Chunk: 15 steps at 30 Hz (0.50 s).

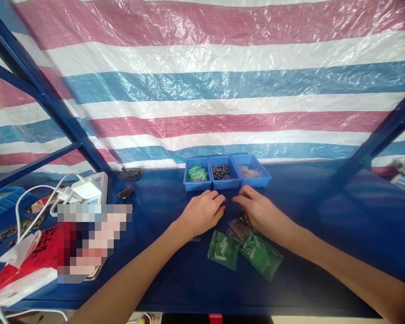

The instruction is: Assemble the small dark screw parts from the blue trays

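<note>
My left hand [204, 213] hovers over the blue table just in front of the small bins, fingers bent, with a gap between thumb and fingertips and nothing visible in it. Facing it, my right hand [258, 204] has its fingers curled together in a pinch; whatever is in them, if anything, is hidden. Below the right hand lie clear bags of small brown parts [239, 230], partly covered by it. Closer to me are a green packet [223, 250] and a second green packet [262, 255]. A small clear piece [195, 238] shows beside my left wrist.
Three joined blue bins stand at the back: green packets [197, 173], small dark metal parts [221, 172], clear bags [249, 172]. At left are a power strip [103, 189] with white cables, a black mouse [125, 193] and a red bag [30, 265]. Blue frame posts flank the table.
</note>
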Each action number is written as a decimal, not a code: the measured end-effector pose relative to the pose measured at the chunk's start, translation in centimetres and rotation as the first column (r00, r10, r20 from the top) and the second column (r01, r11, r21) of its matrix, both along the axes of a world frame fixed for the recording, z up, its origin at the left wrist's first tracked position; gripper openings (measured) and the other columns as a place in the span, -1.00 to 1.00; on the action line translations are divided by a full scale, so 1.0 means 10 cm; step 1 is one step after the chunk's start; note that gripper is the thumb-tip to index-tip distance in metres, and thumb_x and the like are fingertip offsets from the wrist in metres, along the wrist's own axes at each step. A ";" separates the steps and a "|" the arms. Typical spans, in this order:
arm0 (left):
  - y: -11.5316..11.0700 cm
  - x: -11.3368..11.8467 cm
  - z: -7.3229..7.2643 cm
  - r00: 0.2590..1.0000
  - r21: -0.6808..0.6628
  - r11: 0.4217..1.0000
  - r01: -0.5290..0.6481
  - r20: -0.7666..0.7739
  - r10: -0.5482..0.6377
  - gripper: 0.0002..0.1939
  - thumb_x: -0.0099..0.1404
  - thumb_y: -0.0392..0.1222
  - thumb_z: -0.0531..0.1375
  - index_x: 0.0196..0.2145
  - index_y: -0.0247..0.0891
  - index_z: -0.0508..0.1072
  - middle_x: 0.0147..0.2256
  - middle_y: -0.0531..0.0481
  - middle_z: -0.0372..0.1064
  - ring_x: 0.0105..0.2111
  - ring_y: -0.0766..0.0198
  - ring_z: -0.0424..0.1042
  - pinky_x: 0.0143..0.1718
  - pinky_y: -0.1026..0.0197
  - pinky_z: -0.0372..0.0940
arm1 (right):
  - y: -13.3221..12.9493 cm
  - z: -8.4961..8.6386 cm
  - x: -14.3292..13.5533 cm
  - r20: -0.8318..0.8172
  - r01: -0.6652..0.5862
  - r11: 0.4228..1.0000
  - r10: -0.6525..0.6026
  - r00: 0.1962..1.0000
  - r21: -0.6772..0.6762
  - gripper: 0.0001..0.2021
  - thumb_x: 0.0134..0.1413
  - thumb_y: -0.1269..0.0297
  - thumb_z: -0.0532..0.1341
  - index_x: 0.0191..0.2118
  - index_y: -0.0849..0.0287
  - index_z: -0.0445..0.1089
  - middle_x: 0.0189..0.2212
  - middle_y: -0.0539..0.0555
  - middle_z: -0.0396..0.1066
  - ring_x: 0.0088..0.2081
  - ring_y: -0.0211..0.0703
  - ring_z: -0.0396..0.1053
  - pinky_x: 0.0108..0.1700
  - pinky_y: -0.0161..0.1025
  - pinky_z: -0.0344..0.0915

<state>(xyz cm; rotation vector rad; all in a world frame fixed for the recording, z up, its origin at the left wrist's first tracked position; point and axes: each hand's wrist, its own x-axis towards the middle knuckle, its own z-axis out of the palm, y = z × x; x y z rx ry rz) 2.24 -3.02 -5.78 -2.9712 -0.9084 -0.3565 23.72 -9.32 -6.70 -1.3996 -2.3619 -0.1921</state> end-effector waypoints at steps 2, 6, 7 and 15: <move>0.00 0.00 0.00 1.000 0.013 1.000 0.012 -0.013 -0.012 -0.73 0.53 -0.13 -0.01 -0.01 -0.23 0.44 -0.17 -0.08 0.43 -0.15 0.11 0.41 -0.24 0.14 0.37 | -0.01 0.00 -0.01 -0.024 -0.007 1.000 0.007 1.000 -0.009 -0.56 0.14 0.70 -0.03 -0.01 0.29 0.45 -0.17 0.21 0.30 -0.31 -0.11 0.36 -0.38 -0.22 0.32; -0.02 0.02 0.00 0.999 0.009 0.999 0.033 -0.018 -0.033 -0.71 0.53 -0.13 -0.01 -0.04 -0.25 0.47 -0.18 -0.07 0.45 -0.16 0.11 0.42 -0.19 0.11 0.36 | -0.01 0.05 -0.03 -0.087 -0.033 0.998 0.029 0.996 -0.046 -0.58 0.18 0.67 -0.02 -0.03 0.24 0.48 -0.19 0.18 0.34 -0.29 -0.11 0.40 -0.36 -0.22 0.37; -0.02 0.02 0.00 0.999 0.004 0.999 0.038 -0.018 -0.038 -0.70 0.54 -0.13 -0.02 -0.05 -0.25 0.48 -0.18 -0.07 0.46 -0.16 0.11 0.42 -0.18 0.11 0.36 | 0.00 0.07 -0.03 -0.107 -0.048 0.998 0.042 0.993 -0.049 -0.58 0.20 0.66 -0.02 -0.01 0.23 0.48 -0.19 0.18 0.36 -0.27 -0.09 0.41 -0.34 -0.21 0.38; -0.04 0.02 0.01 0.999 0.010 0.999 0.036 0.035 -0.036 -0.69 0.54 -0.09 0.00 -0.05 -0.23 0.50 -0.19 -0.06 0.49 -0.15 0.12 0.44 -0.17 0.13 0.36 | 0.06 0.15 0.02 -0.288 -0.075 0.996 0.060 0.956 -0.042 -0.71 0.39 0.46 0.00 -0.08 0.18 0.48 -0.15 0.17 0.46 -0.17 -0.07 0.48 -0.16 -0.16 0.43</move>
